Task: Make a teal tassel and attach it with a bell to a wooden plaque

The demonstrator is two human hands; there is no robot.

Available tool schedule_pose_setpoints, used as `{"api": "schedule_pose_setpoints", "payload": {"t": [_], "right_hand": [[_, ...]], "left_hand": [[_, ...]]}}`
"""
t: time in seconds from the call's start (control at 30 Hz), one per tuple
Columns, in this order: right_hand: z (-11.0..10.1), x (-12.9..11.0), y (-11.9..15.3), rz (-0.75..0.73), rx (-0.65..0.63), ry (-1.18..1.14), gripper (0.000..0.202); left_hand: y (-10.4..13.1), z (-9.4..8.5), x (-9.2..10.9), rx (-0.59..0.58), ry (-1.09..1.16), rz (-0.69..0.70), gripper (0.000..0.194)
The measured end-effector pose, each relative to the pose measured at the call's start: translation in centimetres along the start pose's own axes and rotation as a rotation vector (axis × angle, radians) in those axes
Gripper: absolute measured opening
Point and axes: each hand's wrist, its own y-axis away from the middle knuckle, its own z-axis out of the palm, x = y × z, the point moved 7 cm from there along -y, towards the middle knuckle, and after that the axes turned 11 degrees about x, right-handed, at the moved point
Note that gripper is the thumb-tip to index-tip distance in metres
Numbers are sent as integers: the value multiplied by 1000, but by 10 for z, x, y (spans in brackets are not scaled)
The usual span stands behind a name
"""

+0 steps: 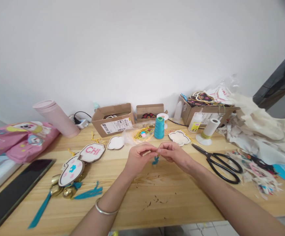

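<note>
My left hand (140, 158) and my right hand (174, 154) meet over the middle of the table, fingertips pinched together. From between them hangs a small teal piece (155, 160), thread-like, with a hint of yellow at its top. My fingers cover the rest of it. Just behind stands a cone of teal thread (159, 127). A plastic bag (132, 133) with yellow cords and a small flower lies beyond my left hand. White cloud-shaped pieces (116, 143) rest on either side.
Black scissors (221, 164) lie right of my right forearm, near fabric scraps (257, 177). Left are embroidered pendants (71, 171) with brass bells and teal tassels, plus a phone (16, 193). Cardboard boxes (115, 126), a glue bottle (196, 123) and a pink tumbler (57, 118) stand at the back.
</note>
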Motion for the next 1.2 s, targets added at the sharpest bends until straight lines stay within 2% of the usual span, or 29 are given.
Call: {"api": "schedule_pose_setpoints", "payload": {"t": [0.1,0.2,0.33,0.47,0.6,0.73,1.0,1.2], "right_hand": [[2,3,0,51,-41,-26,27],[2,3,1,52,-39,17,31],[-1,-4,1,-14,22,103,33],[-5,-15,3,-116,72,126,34],[-7,-24,5,-238,96,153,37],[-3,-27,8,-311,92,216,41],[22,-30,25,-510,29,378,38],[24,-26,28,-584,19,400,36]], "left_hand": [[0,-3,6,17,1,67,11],[0,-5,6,32,40,45,10],[-1,-6,-3,84,239,-142,3],[-2,-7,-13,149,610,-363,9],[-2,-9,-19,183,812,-477,12],[-2,-9,-26,182,869,-536,13],[-3,-2,-27,179,839,-509,16],[-1,-4,-26,210,885,-585,18]]}}
